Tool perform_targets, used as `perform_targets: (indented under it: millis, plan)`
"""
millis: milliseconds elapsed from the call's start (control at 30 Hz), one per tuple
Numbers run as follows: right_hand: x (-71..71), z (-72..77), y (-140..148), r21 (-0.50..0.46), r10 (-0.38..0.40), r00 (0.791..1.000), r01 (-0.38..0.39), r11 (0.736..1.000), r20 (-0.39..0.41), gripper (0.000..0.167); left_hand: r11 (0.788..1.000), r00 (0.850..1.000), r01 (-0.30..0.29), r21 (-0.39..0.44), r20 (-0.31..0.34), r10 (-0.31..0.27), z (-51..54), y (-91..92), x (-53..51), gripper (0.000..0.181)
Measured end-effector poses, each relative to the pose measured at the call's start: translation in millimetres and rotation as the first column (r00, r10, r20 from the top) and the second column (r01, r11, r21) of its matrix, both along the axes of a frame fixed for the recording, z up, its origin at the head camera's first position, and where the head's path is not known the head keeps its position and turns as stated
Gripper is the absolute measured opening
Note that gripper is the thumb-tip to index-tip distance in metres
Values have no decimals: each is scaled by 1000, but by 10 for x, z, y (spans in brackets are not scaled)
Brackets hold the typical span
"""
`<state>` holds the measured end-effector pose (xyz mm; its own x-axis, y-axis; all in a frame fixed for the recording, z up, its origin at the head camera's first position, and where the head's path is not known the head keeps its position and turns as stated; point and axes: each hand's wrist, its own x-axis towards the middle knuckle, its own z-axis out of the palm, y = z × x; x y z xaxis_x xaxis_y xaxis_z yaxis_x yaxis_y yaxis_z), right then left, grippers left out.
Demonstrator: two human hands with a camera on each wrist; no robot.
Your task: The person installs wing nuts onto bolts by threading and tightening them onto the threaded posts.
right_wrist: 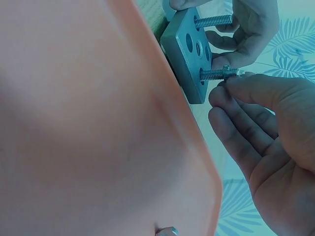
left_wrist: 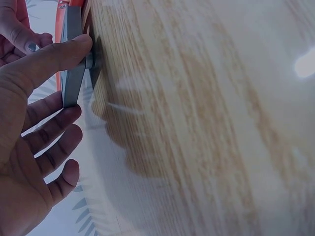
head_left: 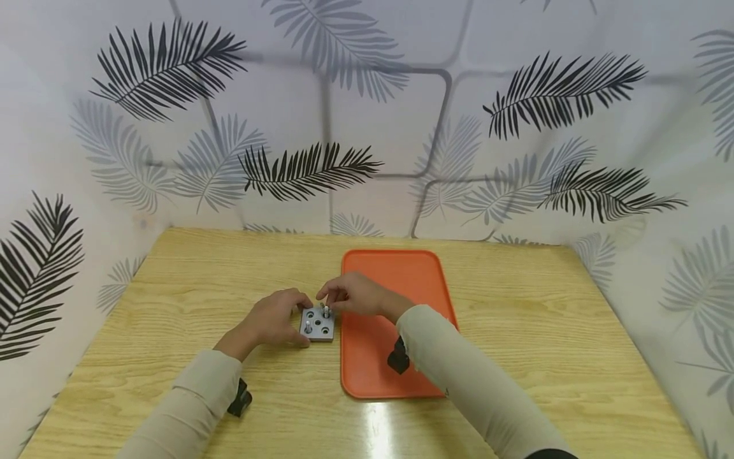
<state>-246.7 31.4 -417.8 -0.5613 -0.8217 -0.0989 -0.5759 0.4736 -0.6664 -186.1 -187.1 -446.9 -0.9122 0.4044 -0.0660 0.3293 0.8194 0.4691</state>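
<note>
Pinching metal plate (right_wrist: 188, 69) in left grip (head_left: 276, 319) | pinching nut (right_wrist: 228, 72) on bolt (right_wrist: 210, 74) in right grip (head_left: 357, 294) | might cross-thread from tilted turning

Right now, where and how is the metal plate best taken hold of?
Likely best from the left, pinching the metal plate across its near and far edges, much as the left hand does. Its sides are flat, two bolts stand up from the top face, and the red tray lies close along the right.

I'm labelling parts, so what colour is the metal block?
The metal block is grey, clearest in the head view.
</note>
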Motion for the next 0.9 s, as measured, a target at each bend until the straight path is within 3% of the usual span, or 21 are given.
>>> perform_targets:
  millis: [133, 400, 533, 767, 900]
  plan:
    - [3, -24, -4, 12, -9, 1000, 9, 1000, 18, 26, 1000, 1000, 1, 5, 5, -1, 0, 4, 3, 58]
    - [9, -121, -17, 10, -55, 998, 55, 998, 21, 9, 1000, 1000, -9, 3, 10, 9, 12, -1, 18, 58]
    - [43, -111, -9, 11, -60, 998, 60, 998, 10, 12, 1000, 1000, -8, 4, 10, 8, 20, 2, 18, 58]
    - [67, -24, 21, -81, -79, 986, 91, 992, 147, 26, 1000, 1000, -3, 14, 12, 3, 32, 3, 16, 58]
    - [69, -15, 21, -73, -67, 990, 76, 994, 124, 23, 1000, 1000, -2, 19, 20, 1, 26, 8, 15, 58]
